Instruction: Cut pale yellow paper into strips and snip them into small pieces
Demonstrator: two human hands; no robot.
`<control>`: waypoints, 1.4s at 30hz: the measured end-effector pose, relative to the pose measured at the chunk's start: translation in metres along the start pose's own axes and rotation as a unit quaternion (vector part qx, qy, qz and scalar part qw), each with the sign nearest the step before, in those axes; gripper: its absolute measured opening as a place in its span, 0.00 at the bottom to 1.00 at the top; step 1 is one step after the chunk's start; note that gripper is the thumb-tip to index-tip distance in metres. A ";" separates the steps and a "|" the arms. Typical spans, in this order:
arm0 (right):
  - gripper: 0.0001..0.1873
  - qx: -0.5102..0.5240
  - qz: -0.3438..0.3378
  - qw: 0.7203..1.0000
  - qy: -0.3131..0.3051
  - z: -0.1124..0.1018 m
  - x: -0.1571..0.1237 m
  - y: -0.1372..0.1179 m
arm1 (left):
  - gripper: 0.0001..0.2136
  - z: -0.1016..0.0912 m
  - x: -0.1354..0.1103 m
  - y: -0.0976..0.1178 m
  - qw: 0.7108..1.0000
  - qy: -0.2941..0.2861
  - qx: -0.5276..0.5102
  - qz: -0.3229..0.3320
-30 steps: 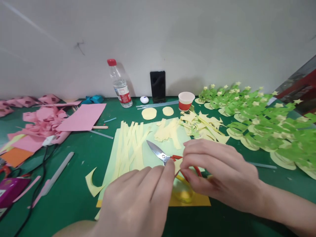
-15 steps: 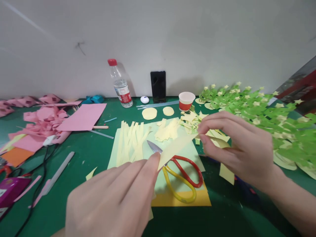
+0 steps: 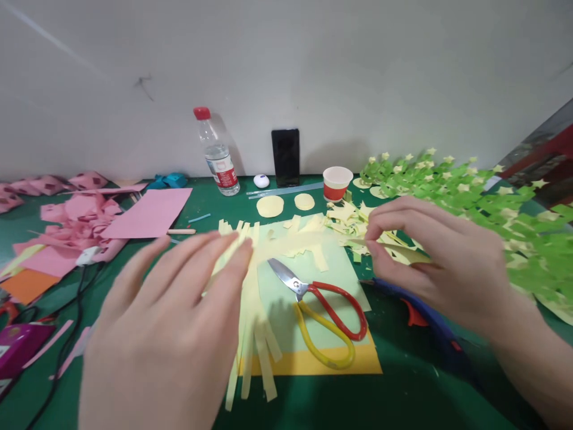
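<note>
A pale yellow paper strip [image 3: 308,243], smeared by motion, stretches level between my hands above the sheets. My right hand [image 3: 439,263] pinches it between thumb and forefinger, and its tail runs on under the palm. My left hand [image 3: 170,334] has its thumb and forefinger at the strip's left end; the other fingers are stretched and blurred. Beneath lie scissors [image 3: 295,289] with one red and one yellow handle, blades nearly closed, on a pale green sheet [image 3: 282,328]. Several cut yellow strips [image 3: 264,352] show beside and below my left fingers.
A blue glue gun [image 3: 416,298] with a red trigger lies under my right hand. Behind stand a water bottle [image 3: 219,158], a phone [image 3: 285,156] and a paper cup [image 3: 336,184]. Green paper plants [image 3: 483,203] fill the right, pink paper pieces [image 3: 80,218] the left.
My left hand has moved left and away from the scissors, lengthening the strip between the hands. The strip's tail below my right hand has drawn up. More cut strips show at the front.
</note>
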State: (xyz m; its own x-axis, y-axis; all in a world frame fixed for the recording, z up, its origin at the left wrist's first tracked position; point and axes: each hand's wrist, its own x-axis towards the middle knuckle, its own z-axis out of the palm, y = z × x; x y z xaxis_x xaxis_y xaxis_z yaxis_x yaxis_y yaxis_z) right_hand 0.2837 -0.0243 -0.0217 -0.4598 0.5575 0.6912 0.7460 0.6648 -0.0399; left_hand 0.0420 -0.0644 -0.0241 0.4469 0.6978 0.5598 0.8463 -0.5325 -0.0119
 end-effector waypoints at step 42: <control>0.08 -0.149 0.182 0.971 0.040 -0.022 0.000 0.040 | 0.04 0.007 0.011 0.013 0.993 0.103 -0.005 0.058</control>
State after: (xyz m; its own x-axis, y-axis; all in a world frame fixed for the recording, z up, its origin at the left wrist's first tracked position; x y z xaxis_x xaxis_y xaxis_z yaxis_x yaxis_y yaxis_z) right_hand 0.3245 -0.0086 -0.0079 -0.1101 0.6793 0.7255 0.9640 0.2509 -0.0885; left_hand 0.0603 -0.0601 -0.0242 0.4723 0.5196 0.7120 0.7893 -0.6088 -0.0793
